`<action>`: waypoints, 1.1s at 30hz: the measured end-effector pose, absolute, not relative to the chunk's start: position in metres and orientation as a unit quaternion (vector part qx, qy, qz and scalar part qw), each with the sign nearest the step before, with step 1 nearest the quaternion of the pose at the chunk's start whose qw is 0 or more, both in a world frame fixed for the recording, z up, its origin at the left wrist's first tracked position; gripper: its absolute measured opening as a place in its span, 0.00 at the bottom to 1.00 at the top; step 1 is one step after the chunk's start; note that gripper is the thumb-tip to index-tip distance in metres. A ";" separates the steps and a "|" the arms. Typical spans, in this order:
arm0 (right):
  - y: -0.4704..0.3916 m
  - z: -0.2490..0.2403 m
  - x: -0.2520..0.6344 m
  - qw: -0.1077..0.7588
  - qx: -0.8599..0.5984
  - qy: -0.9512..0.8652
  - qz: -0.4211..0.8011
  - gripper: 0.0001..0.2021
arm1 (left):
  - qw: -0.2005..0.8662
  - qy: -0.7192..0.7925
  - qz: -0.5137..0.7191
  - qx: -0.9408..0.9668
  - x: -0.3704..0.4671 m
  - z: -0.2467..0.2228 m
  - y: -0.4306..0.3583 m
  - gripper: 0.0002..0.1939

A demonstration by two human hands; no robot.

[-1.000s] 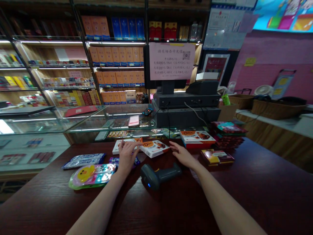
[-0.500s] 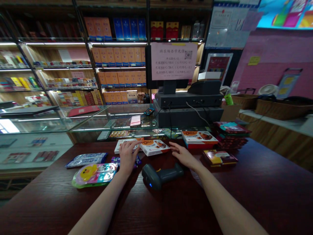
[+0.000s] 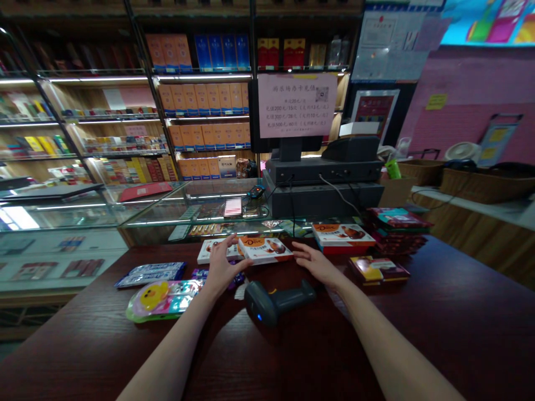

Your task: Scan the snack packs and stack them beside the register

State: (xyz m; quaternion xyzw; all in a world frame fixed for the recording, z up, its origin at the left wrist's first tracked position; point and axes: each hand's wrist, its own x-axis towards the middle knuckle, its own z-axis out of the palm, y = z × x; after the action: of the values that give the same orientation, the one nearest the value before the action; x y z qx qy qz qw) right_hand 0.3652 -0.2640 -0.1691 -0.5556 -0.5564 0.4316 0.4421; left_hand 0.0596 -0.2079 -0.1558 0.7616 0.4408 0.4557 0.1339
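Note:
A white and orange Dove chocolate box (image 3: 266,250) lies flat on the dark wooden counter between my hands. My left hand (image 3: 222,268) is open at its left end, thumb stretched towards its near corner and fingers over a second white box (image 3: 208,252). At the right end my right hand (image 3: 315,265) is open, fingertips beside the edge; whether they touch it I cannot tell. Closer to me lies a dark barcode scanner (image 3: 278,302) with a blue light. Purple-wrapped sweets (image 3: 237,281) are partly hidden by my left hand.
A yellow-duck package (image 3: 161,298) and blue-white packets (image 3: 151,274) lie left. On the right are another Dove box (image 3: 345,235), a stack of dark red packages (image 3: 397,228) and a small yellow-brown box (image 3: 378,269). A till (image 3: 326,195) stands behind, beside a glass display case (image 3: 196,209).
My left hand has shifted slightly and its thumb has spread away from the fingers towards the box's near corner. My right hand stays by the right end. The view has moved slightly.

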 end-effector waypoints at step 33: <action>-0.282 -0.130 0.356 0.432 -0.581 -0.688 0.047 0.31 | -0.021 0.403 0.396 0.825 0.056 -0.147 -0.210 0.41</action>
State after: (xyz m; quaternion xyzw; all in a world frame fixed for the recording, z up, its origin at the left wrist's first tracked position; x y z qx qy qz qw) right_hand 0.3564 -0.2820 -0.1297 -0.5811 -0.6883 0.0472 0.4318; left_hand 0.0564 -0.2102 -0.1470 0.8248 0.4027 0.3964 -0.0213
